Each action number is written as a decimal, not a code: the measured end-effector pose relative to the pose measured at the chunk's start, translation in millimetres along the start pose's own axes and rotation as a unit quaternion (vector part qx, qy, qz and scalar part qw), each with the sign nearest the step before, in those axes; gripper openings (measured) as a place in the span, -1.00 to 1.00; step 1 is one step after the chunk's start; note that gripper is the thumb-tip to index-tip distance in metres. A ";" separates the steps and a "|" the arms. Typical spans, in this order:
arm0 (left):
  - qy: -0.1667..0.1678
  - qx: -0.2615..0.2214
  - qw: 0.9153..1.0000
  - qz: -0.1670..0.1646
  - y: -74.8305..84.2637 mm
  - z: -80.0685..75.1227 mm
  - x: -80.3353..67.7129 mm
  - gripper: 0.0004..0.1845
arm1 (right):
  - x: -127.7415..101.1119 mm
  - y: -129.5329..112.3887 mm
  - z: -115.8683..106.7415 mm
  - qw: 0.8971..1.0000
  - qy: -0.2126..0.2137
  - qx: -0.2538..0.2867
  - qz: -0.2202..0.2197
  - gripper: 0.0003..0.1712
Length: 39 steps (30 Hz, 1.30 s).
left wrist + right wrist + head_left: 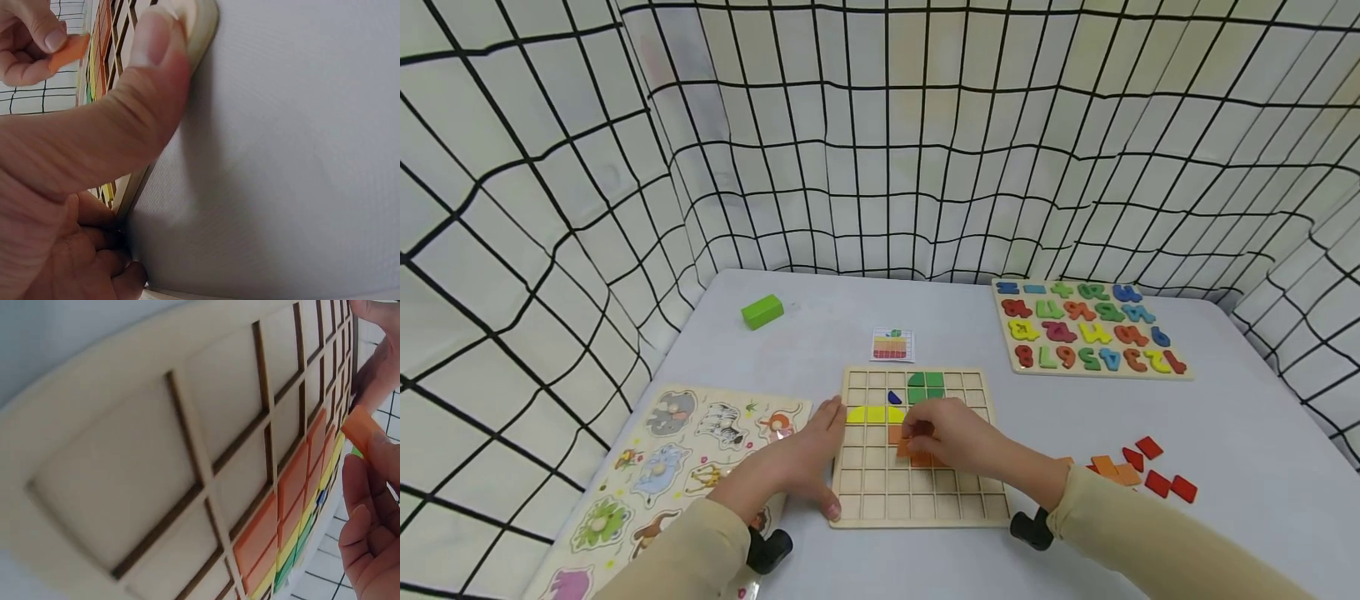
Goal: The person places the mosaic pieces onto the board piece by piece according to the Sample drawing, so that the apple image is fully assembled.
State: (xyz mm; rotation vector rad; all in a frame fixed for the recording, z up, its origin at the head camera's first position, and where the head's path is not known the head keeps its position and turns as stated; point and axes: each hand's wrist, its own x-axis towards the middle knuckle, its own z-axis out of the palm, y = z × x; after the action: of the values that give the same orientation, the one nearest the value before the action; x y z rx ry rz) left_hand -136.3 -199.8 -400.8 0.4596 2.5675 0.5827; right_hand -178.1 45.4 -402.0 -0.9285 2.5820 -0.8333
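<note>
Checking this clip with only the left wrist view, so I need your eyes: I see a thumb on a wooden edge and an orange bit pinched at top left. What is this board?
Observer: A wooden grid board with square cells, lying flat on a grey table.
Operator: Who holds the orange piece?
Observer: The right hand pinches the orange piece over the board's middle.
Operator: Is anything already in the cells?
Observer: Yes: green pieces at the top, a yellow row below, orange ones under that.
Operator: Any spare pieces?
Observer: Loose red and orange pieces lie right of the board.
</note>
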 end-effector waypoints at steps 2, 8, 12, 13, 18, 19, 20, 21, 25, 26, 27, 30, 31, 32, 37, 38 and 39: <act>0.001 -0.001 1.000 0.000 0.9 -0.4 -0.5 0.46 | 5.0 -3.4 4.7 1.000 -0.005 0.007 0.010 -0.94; 0.001 -0.001 1.000 -0.002 1.8 -0.7 -1.6 0.46 | 11.1 -7.5 12.7 0.999 -0.021 0.000 0.027 -0.96; 0.002 -0.001 1.000 -0.002 1.5 -0.7 -1.3 0.47 | 12.8 -10.0 15.4 0.999 -0.019 -0.037 0.032 -0.98; 0.002 -0.001 1.000 -0.001 1.3 -0.5 -1.2 0.47 | 13.2 -10.7 16.1 0.998 -0.017 -0.044 0.033 -0.97; 0.004 0.000 1.000 0.003 0.3 0.2 -0.6 0.46 | 13.7 -14.7 18.2 0.996 -0.013 -0.073 0.041 -0.96; 0.004 0.000 1.000 0.003 0.2 0.2 -0.6 0.46 | 14.0 -14.8 18.7 0.996 -0.013 -0.076 0.042 -0.96; 0.004 0.001 1.000 0.003 0.0 0.4 -0.5 0.46 | 14.2 -14.9 19.1 0.996 -0.013 -0.079 0.041 -0.96; 0.004 0.003 1.000 0.003 -0.3 0.6 -0.3 0.46 | 14.4 -14.8 19.7 0.996 -0.012 -0.083 0.041 -0.96; 0.003 0.007 1.000 0.005 -1.3 1.1 0.6 0.46 | 16.3 -13.4 22.4 0.994 -0.014 -0.096 0.042 -0.95; 0.003 0.008 1.000 0.006 -1.6 1.4 1.1 0.46 | 16.6 -13.3 22.8 0.994 -0.015 -0.099 0.043 -0.94; 0.003 0.009 1.000 0.006 -1.8 1.5 1.4 0.46 | 16.7 -13.2 23.2 0.994 -0.015 -0.101 0.043 -0.95; 0.000 0.013 1.000 0.003 -1.9 2.0 1.9 0.46 | 15.4 -13.0 22.7 0.994 -0.013 -0.101 0.040 -0.95; 0.000 0.013 1.000 0.002 -1.7 2.0 1.8 0.46 | 14.1 -13.0 21.4 0.994 -0.009 -0.098 0.039 -0.95; -0.001 0.013 1.000 0.001 -1.6 2.2 2.0 0.46 | 12.2 -12.7 19.4 0.995 -0.005 -0.094 0.036 -0.96; -0.002 0.014 1.000 -0.002 -0.5 1.6 1.3 0.46 | -2.5 -1.0 1.1 0.995 0.036 -0.082 0.038 -0.96; -0.003 0.015 1.000 -0.003 -0.2 1.4 1.1 0.46 | -6.9 4.1 -4.0 0.995 0.043 -0.082 0.045 -0.95; -0.003 0.016 1.000 -0.005 -0.1 1.3 1.1 0.46 | -11.8 10.2 -9.5 0.994 0.050 -0.079 0.053 -0.95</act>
State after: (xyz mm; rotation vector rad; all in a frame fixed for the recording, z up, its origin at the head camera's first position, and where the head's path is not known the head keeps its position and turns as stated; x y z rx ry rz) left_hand -136.6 -199.0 -402.3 0.4599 2.5749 0.5360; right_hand -178.3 63.5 -399.8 -0.8018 2.7895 -0.6708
